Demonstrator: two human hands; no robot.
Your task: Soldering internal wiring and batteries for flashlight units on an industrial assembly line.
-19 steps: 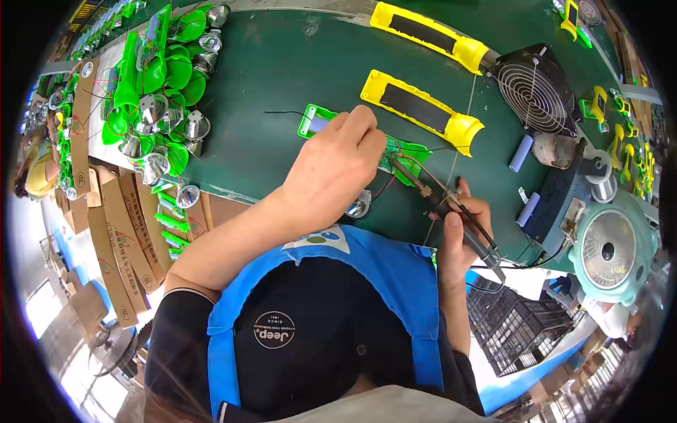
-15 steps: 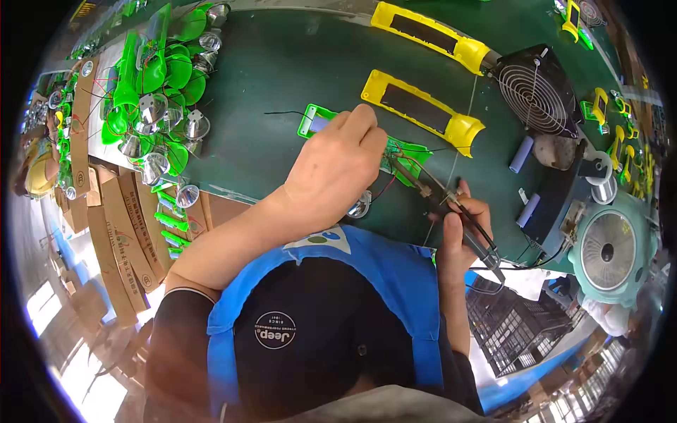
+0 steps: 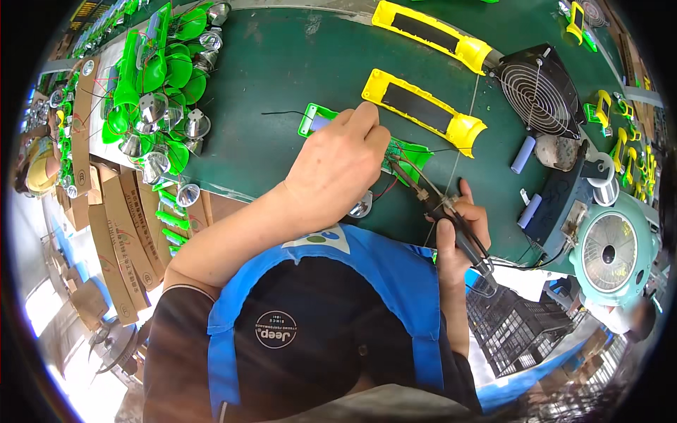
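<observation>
A green plastic torch housing (image 3: 416,154) lies on the table in front of me, with a lavender battery cell (image 3: 319,123) in its left end. My left hand (image 3: 342,158) covers its middle, fingers pinched together; what they hold is hidden. In my right hand (image 3: 462,229) is a soldering iron (image 3: 464,241), its tip over the housing's interior, right beside my left fingertips. Thin wires stick out of the housing on both sides. A shiny reflector cup (image 3: 362,204) sits just below my left hand, partly covered by it.
Two yellow housings with dark panels (image 3: 462,135) (image 3: 474,53) lie beyond my hands. At right are a black fan (image 3: 537,92), loose battery cells (image 3: 522,155), a dark box with a solder reel (image 3: 557,208) and a teal fan (image 3: 608,252). Green housings with reflectors (image 3: 151,109) crowd the left.
The soldering iron's handle has shifted slightly to the left and down with my right hand. My left hand stays over the housing, almost unmoved.
</observation>
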